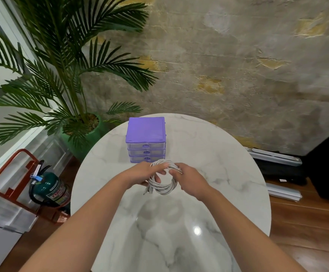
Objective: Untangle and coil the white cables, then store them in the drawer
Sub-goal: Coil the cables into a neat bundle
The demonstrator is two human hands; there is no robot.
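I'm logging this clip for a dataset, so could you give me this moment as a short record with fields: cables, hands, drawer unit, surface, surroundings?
cables: white cables wound into a round coil, held above the table, loose ends hanging at its lower left
left hand: left hand grips the coil's left side
right hand: right hand grips the coil's right side
drawer unit: purple drawer unit just behind the coil, all visible drawers closed
surface: round marble table
surroundings: potted palm and fire extinguisher at left on the floor
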